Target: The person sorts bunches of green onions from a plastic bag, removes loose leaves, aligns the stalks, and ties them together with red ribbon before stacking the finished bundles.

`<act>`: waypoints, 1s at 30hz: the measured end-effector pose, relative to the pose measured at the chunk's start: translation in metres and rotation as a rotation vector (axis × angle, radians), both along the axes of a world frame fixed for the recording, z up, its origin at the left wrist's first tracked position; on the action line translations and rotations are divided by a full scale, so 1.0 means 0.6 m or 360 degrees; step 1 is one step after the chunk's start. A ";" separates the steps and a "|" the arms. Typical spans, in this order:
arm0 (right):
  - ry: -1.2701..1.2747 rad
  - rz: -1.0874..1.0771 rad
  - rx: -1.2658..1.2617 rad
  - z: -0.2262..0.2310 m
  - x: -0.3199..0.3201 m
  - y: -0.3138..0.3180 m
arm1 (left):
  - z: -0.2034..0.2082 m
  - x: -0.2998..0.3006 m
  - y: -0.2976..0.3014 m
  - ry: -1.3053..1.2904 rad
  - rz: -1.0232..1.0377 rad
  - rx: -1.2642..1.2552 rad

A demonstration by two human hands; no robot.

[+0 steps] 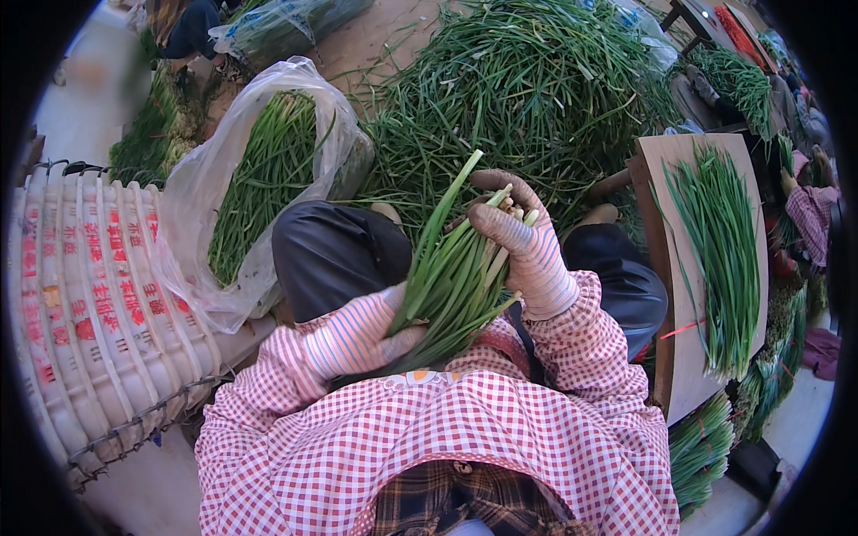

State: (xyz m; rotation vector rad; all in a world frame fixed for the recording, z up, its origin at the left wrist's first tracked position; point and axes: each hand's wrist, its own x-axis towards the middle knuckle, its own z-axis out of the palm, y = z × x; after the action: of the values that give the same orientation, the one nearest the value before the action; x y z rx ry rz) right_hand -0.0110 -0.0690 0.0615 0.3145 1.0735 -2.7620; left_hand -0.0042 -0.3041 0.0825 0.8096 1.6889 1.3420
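A loose bunch of garlic chives (456, 277) lies slantwise in front of my chest, its pale stem ends toward the upper right. My left hand (356, 332), in a striped glove, is closed round the leafy lower part; some of its fingers are hidden beneath the leaves. Around the pale ends curls my right hand (529, 239), its glove dirty at the fingertips. One thicker stalk sticks out past the others at the top. Beyond my knees a big heap of loose garlic chives (536, 80) covers the ground.
To my left stands a clear plastic bag (183, 201) of chives beside a white woven hamper (98, 295) with red markings. A wooden board (670, 192) at my right carries a neat bundle of chives (719, 259). Another person's checked sleeve (811, 219) shows at the far right.
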 end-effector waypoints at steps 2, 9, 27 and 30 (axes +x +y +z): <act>0.0029 -0.0061 -0.0065 -0.011 0.003 0.001 | 0.009 -0.016 -0.004 -0.0799 0.0184 0.0105; 0.0124 -0.0084 -0.0083 -0.018 0.011 0.003 | -0.036 -0.123 0.078 -0.0739 0.0689 0.0220; 0.0216 -0.0081 0.0004 -0.061 0.007 0.004 | -0.061 -0.187 0.090 0.0049 -0.0441 -0.0742; 0.0050 -0.0244 0.0059 -0.090 -0.001 0.001 | -0.015 -0.187 0.078 0.0979 0.0118 -0.0812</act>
State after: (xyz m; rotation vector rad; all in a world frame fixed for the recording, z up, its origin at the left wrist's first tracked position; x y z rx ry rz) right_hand -0.0115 -0.0685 0.0073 0.3749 1.1552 -2.8927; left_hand -0.1163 -0.2573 0.0734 0.9050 2.4206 0.6644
